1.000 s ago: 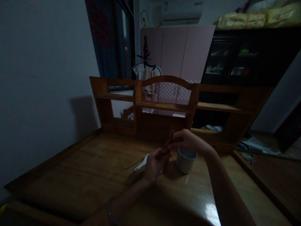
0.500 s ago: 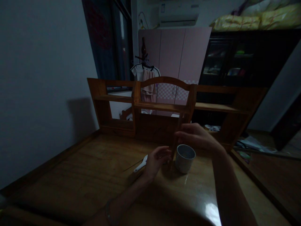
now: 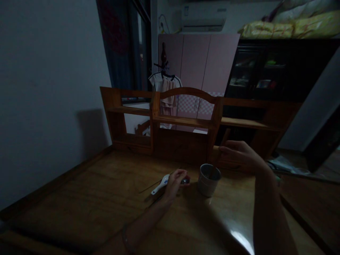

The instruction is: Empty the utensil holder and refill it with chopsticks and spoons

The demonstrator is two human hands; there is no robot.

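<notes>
My right hand (image 3: 239,152) is raised to the right of a grey metal cup (image 3: 207,187), its fingers pinched on the upper part of a thin brown chopstick (image 3: 225,136). The chopstick slants down to the left, its lower end inside the cup; whether it is one stick or a pair is too dark to tell. My left hand (image 3: 175,182) rests low over the table, left of the cup, with fingers loosely curved and apart. Beside its fingertips shows the shiny bowl of a metal spoon (image 3: 185,181). A white spoon with a blue mark (image 3: 160,185) lies left of that hand.
A thin stick (image 3: 150,186) lies by the white spoon on the glossy wooden table (image 3: 106,198). A wooden shelf unit (image 3: 183,121) stands along the back edge. Light glares off the table at the lower right.
My right hand has moved right, bringing the chopstick from beside the cup, near my left hand, into the cup. The left hand has shifted slightly left, and the metal spoon's bowl now shows.
</notes>
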